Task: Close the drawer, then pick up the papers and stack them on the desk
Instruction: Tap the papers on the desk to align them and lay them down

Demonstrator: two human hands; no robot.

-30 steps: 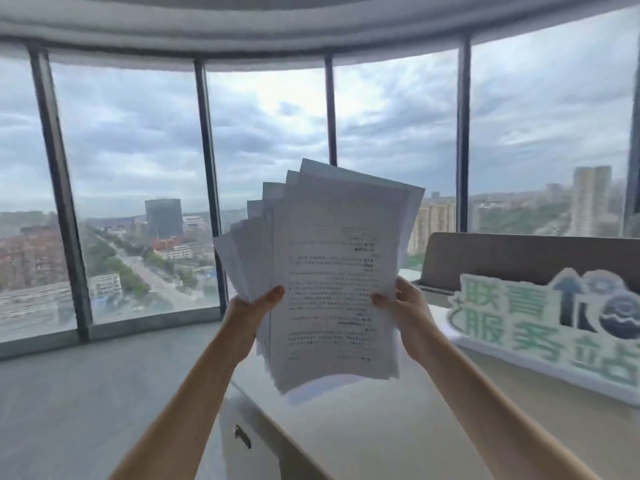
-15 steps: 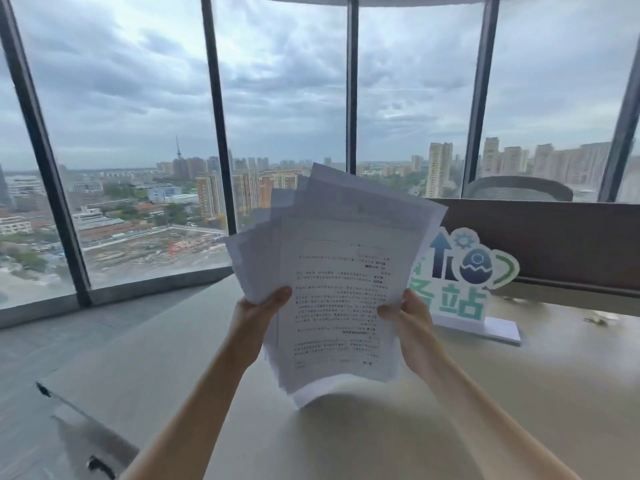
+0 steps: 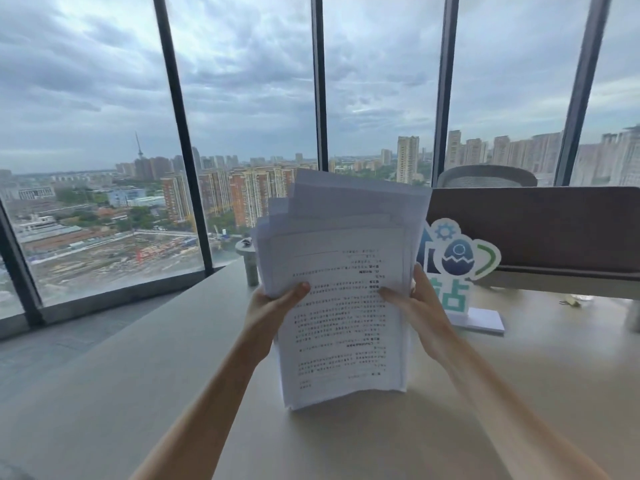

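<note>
A sheaf of white printed papers [image 3: 341, 296] stands upright over the beige desk [image 3: 138, 375], its bottom edge touching or just above the desktop. The sheets are fanned unevenly at the top. My left hand [image 3: 272, 306] grips the left edge with the thumb on the front sheet. My right hand [image 3: 415, 303] grips the right edge the same way. The drawer is out of view.
A blue-green cutout sign [image 3: 457, 268] on a white base stands just behind the papers to the right. A grey cylinder [image 3: 250, 261] stands behind on the left. A dark desk partition [image 3: 536, 230] and a chair back [image 3: 485, 176] lie beyond, then floor-to-ceiling windows.
The view has swung right and over the desk; the drawer front has left the frame. Both hands have lowered the papers until their bottom edge reaches the desktop.
</note>
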